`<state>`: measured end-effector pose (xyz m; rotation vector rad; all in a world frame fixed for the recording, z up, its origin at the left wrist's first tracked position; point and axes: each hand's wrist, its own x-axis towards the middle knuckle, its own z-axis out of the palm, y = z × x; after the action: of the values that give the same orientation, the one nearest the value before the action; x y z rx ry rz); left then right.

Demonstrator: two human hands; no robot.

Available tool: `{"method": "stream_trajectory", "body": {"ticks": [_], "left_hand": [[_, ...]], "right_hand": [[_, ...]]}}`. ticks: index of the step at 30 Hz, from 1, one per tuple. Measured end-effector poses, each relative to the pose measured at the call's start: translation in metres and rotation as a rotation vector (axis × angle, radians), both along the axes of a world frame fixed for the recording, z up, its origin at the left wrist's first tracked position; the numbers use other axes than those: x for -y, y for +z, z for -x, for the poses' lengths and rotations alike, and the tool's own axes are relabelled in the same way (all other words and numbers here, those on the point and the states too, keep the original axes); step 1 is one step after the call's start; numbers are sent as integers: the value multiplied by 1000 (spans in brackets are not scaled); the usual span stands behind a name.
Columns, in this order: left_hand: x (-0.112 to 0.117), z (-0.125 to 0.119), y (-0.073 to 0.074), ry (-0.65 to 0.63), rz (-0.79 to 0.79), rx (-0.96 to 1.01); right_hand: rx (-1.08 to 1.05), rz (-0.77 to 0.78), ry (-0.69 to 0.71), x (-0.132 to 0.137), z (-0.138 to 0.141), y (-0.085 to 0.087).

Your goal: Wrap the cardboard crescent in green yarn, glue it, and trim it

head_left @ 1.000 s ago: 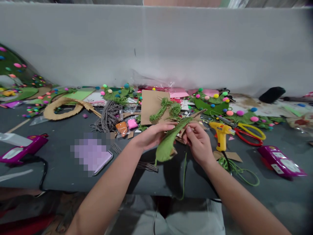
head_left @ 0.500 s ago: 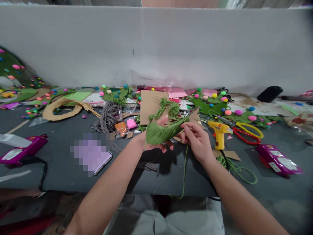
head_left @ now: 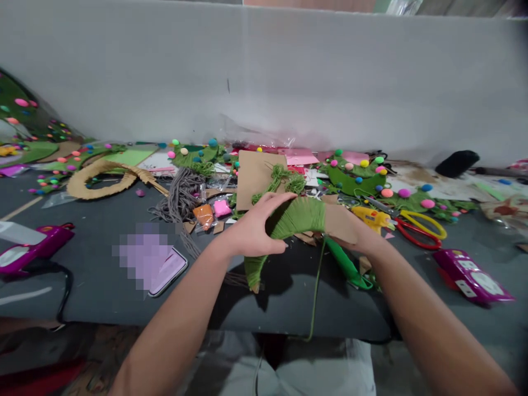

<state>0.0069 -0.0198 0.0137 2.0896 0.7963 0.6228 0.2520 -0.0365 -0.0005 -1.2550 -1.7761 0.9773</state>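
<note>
A crescent of cardboard wrapped in green yarn (head_left: 303,217) hangs over the table, its lower tip pointing down toward me. My left hand (head_left: 251,228) grips its left side, thumb across the front and fingers over the top. At the other end, bare brown cardboard (head_left: 340,223) shows past the yarn. Behind that end sits my right hand (head_left: 365,234), holding it, with most fingers hidden. A loose strand of green yarn (head_left: 315,297) drops from the wrapped part to the table edge. Below the right hand is a bright green tube-like thing (head_left: 346,267) that I cannot identify.
To the right lie a yellow glue gun (head_left: 373,219), scissors (head_left: 421,228) with red and yellow handles, and a purple device (head_left: 472,275). A phone (head_left: 169,272), grey yarn (head_left: 181,192) and a tan ring (head_left: 101,180) are leftward. Pom-pom-covered green pieces (head_left: 357,179) line the wall.
The crescent has turned, so its bare cardboard end now points right and its tip hangs down. My right hand has gone from pinching its edge to behind the bare end. The green tube-like thing has appeared.
</note>
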Motion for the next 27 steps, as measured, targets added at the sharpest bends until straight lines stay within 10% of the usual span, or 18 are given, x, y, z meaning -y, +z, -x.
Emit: {"method": "stream_trajectory", "body": {"ticks": [4, 14, 27], "left_hand": [[6, -3, 2, -9, -158, -106], [2, -11, -18, 60, -506, -402], [-3, -21, -27, 513, -534, -315]], "right_hand": [[134, 34, 161, -15, -9, -1], [251, -133, -127, -5, -5, -10], [217, -225, -207, 19, 20, -18]]}}
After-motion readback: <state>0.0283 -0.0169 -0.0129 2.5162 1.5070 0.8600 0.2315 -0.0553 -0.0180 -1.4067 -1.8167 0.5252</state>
